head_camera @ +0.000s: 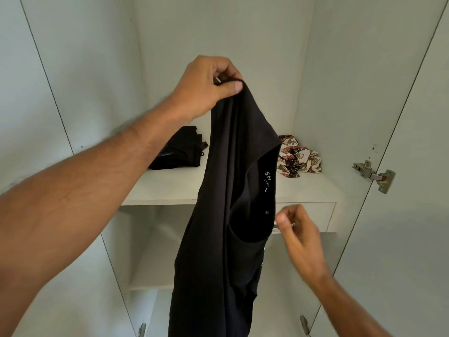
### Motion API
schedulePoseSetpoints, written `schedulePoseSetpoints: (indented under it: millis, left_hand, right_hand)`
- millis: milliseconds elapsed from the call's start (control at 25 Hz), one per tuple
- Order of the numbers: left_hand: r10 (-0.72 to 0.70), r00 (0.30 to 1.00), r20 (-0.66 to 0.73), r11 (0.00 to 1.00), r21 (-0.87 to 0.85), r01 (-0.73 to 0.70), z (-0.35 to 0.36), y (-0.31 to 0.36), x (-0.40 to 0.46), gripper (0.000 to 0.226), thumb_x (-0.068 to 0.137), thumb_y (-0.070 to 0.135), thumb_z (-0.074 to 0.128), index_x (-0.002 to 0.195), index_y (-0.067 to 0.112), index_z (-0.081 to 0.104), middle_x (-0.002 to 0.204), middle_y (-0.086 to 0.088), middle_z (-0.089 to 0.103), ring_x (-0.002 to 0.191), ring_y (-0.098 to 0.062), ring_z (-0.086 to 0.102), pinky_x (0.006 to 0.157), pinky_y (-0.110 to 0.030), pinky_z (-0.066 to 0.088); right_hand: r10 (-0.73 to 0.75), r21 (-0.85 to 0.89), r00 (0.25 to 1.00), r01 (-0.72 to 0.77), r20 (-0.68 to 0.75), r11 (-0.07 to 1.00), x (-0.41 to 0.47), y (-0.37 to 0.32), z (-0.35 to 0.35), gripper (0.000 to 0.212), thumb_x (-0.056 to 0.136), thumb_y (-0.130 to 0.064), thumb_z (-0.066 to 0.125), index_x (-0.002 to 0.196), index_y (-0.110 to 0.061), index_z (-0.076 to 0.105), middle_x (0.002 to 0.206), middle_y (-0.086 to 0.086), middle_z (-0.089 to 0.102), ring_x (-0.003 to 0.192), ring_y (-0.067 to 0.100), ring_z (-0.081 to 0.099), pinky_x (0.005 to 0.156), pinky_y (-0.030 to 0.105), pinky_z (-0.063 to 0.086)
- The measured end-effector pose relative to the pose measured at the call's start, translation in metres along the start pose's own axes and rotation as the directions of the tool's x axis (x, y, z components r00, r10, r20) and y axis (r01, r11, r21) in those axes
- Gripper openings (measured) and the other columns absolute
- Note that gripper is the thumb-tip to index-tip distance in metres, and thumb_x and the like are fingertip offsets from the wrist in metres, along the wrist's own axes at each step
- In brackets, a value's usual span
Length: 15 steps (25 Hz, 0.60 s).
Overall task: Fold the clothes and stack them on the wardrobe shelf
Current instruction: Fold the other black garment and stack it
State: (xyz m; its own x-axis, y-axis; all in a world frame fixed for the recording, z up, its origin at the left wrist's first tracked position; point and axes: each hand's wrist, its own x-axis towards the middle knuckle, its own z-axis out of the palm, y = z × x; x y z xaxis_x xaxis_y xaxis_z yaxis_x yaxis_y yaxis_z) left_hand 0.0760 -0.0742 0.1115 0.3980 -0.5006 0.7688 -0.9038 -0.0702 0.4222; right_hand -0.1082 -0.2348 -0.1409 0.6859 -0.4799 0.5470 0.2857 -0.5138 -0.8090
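A black T-shirt (223,215) hangs lengthwise in front of the open wardrobe, its neck opening with a white printed label facing right. My left hand (209,83) is raised high and pinches the shirt's top edge between thumb and fingers. My right hand (298,237) is lower, just right of the neck opening, with its fingers curled; it looks apart from the cloth and is slightly blurred. On the white wardrobe shelf (170,188) behind lies a folded black garment (177,152) at the left.
A crumpled patterned cloth (298,156) in cream, red and black lies at the shelf's right back corner. A drawer front (306,215) sits under the shelf on the right. A lower shelf (150,271) shows below. The wardrobe door with a metal hinge (371,175) stands open at right.
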Motion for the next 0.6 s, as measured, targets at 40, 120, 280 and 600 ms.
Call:
schedulePoseSetpoints:
  millis: [40, 120, 280, 600]
  left_hand:
    - [0.007, 1.000, -0.004, 1.000, -0.024, -0.007, -0.006, 0.003, 0.002, 0.008, 0.085, 0.016, 0.072, 0.093, 0.014, 0.072, 0.083, 0.009, 0.069, 0.076, -0.001, 0.061, 0.081, -0.024, 0.050]
    - [0.006, 1.000, -0.019, 0.999, -0.039, -0.006, -0.018, 0.007, 0.005, 0.010, 0.086, 0.015, 0.071, 0.095, 0.011, 0.072, 0.085, 0.004, 0.069, 0.078, -0.004, 0.061, 0.083, -0.029, 0.052]
    - [-0.012, 0.999, -0.042, 1.000, -0.013, 0.011, -0.030, 0.008, 0.003, 0.009, 0.086, 0.014, 0.072, 0.094, 0.011, 0.072, 0.086, 0.003, 0.070, 0.075, -0.003, 0.061, 0.081, -0.027, 0.052]
    - [-0.170, 0.975, -0.141, 0.981, 0.069, 0.181, -0.071, -0.046, -0.016, 0.011, 0.084, 0.013, 0.075, 0.095, 0.009, 0.073, 0.084, -0.004, 0.069, 0.072, -0.007, 0.056, 0.075, -0.024, 0.047]
  right_hand:
    - [0.029, 0.021, 0.996, -0.031, 0.084, 0.999, -0.015, 0.011, 0.004, 0.031, 0.084, -0.060, 0.062, 0.100, -0.034, 0.060, 0.096, -0.010, 0.066, 0.089, 0.007, 0.063, 0.073, 0.030, 0.053]
    - [0.062, -0.034, 0.981, -0.057, 0.185, 0.998, -0.038, 0.026, 0.016, 0.054, 0.070, -0.062, 0.074, 0.111, -0.031, 0.059, 0.108, -0.013, 0.065, 0.102, 0.011, 0.061, 0.080, 0.034, 0.052]
    - [0.097, -0.226, 0.987, -0.066, 0.131, 0.972, -0.057, 0.030, 0.052, 0.058, 0.065, -0.067, 0.079, 0.110, -0.046, 0.049, 0.105, -0.024, 0.058, 0.103, 0.001, 0.058, 0.079, 0.017, 0.049]
    - [0.267, -0.308, 0.954, -0.216, 0.134, 0.926, -0.006, 0.027, 0.019, 0.039, 0.093, -0.001, 0.059, 0.089, -0.039, 0.060, 0.085, -0.006, 0.071, 0.074, 0.006, 0.067, 0.058, 0.009, 0.045]
